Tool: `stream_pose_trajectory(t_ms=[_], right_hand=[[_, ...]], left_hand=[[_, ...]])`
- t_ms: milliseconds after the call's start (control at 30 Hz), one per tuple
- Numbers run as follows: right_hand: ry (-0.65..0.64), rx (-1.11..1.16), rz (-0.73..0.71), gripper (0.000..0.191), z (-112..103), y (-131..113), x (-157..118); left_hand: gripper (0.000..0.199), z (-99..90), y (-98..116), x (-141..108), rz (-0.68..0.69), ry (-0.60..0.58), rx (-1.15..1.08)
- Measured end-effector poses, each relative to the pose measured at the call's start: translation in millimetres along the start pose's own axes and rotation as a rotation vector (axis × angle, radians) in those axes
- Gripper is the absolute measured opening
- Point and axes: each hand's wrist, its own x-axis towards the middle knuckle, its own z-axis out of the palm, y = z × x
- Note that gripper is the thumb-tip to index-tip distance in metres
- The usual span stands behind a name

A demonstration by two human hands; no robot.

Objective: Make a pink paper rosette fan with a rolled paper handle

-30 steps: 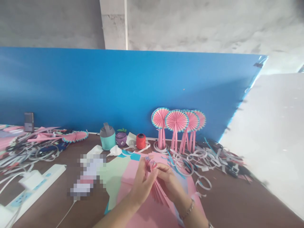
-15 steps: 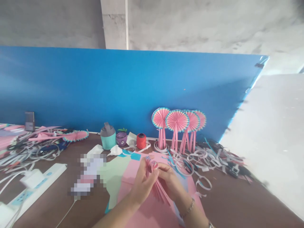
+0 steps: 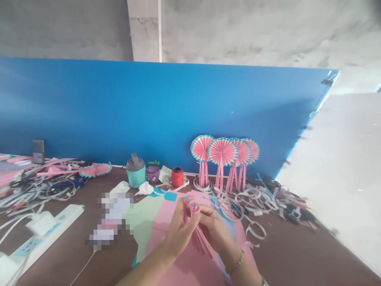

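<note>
Pleated pink paper (image 3: 201, 243) held upright-ish above the flat sheets, lower folds fanned out, patterned top edge bunched between the hands. Left hand (image 3: 179, 233) closed on it, fingers behind, thumb across the front. Right hand (image 3: 213, 227) pinches the same bundle from the other side; exact fingertip contact partly hidden. Judgement: folds want stacking evenly, edges flush, one hand steadying while the other presses each crease. Light, even pressure; a hard squeeze could crush or skew the pleats.

Surroundings: bare, rough concrete wall (image 3: 226, 31); blue partition (image 3: 143, 103) below it. Brown table (image 3: 293, 254) in front. On it, pink and pale green sheets (image 3: 145, 222) under and beside the work; white power strip (image 3: 50, 242) at left; finished-looking round fans (image 3: 222, 151) upright near the partition; loose pale strips (image 3: 253, 194) at right; teal tumbler (image 3: 136, 174), purple cup (image 3: 152, 174), red spool (image 3: 177, 177).
</note>
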Motion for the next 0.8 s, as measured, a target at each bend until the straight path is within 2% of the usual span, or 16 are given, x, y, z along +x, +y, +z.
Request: stream_pose_trajectory(t_ms=[500, 800], right_hand=[[-0.005, 0.027, 0.034, 0.007, 3.5, -1.6, -1.2], [0.004, -0.004, 0.045, 0.009, 2.9, -0.1, -1.0]], left_hand=[[0.025, 2.1, 6.5, -0.9, 0.000, -0.011, 0.005], [0.022, 1.3, -4.9, -2.7, -0.004, 0.036, 0.064]])
